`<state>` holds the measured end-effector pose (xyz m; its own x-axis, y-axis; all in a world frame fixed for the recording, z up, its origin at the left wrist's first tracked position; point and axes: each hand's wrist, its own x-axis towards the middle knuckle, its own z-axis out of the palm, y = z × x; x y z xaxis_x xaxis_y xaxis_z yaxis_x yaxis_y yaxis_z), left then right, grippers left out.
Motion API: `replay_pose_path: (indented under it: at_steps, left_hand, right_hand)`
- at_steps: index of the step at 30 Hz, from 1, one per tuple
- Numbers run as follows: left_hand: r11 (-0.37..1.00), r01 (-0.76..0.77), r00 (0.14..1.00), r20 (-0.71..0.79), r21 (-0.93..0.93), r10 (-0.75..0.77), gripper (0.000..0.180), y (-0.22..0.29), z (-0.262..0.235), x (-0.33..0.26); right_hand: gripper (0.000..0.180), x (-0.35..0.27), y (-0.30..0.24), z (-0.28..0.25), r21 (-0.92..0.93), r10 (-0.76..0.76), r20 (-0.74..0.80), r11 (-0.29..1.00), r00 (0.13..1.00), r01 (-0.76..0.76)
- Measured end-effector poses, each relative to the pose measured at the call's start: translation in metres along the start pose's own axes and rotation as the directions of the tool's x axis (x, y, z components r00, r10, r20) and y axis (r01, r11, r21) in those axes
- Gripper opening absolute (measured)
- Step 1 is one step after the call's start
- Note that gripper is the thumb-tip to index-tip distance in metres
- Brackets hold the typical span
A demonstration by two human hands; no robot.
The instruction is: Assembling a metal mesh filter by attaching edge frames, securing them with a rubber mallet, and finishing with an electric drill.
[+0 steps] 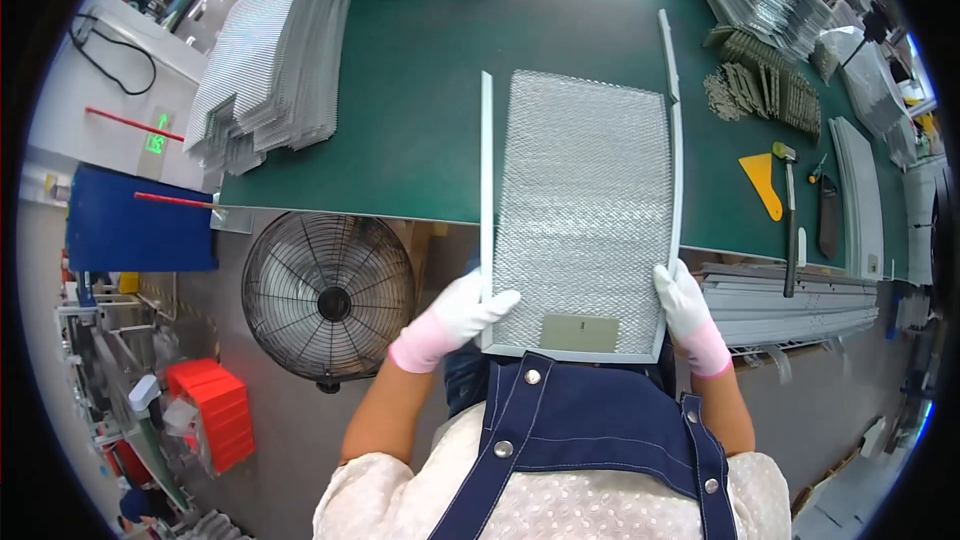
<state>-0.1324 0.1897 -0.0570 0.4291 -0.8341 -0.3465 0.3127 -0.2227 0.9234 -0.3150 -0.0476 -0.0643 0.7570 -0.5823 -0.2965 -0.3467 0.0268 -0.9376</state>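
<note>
Head view: mesh filter panel [583, 210] lying long axis away from body, near end over green table [420, 90] edge, clamped between left hand [462, 312] and right hand [684, 300], fingers closed on side frames.

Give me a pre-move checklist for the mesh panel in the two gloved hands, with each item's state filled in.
1. Left hand grips the mesh panel at its near left corner: ok.
2. Right hand holds the right frame strip: ok.
3. Left frame strip runs along the panel edge: ok.
4. Strips fully seated: cannot tell.
5. Green table bare under the panel's far end: ok.
6. Hammer lies apart from the panel: ok.
</note>
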Motion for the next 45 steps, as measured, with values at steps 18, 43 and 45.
replay_pose_path:
  at_steps: [18, 43, 45]
  left_hand:
    - [0.997, 0.042, 0.994, -0.100, 0.057, -0.036, 0.040, 0.011, 0.003, 0.000]
    - [0.982, -0.163, 0.948, -0.259, 0.099, 0.183, 0.029, 0.012, 0.009, 0.025]
    - [0.973, -0.227, 0.849, -0.483, 0.034, 0.215, 0.023, 0.036, 0.012, 0.040]
  right_hand:
    - [0.030, 0.006, -0.014, -0.001, -0.139, -0.022, -0.119, 0.990, 0.993, 0.005]
    - [0.032, 0.085, -0.078, -0.016, 0.021, -0.248, -0.035, 0.968, 0.968, 0.249]
    - [0.032, 0.077, -0.089, -0.013, -0.256, -0.191, 0.049, 0.946, 0.980, 0.197]
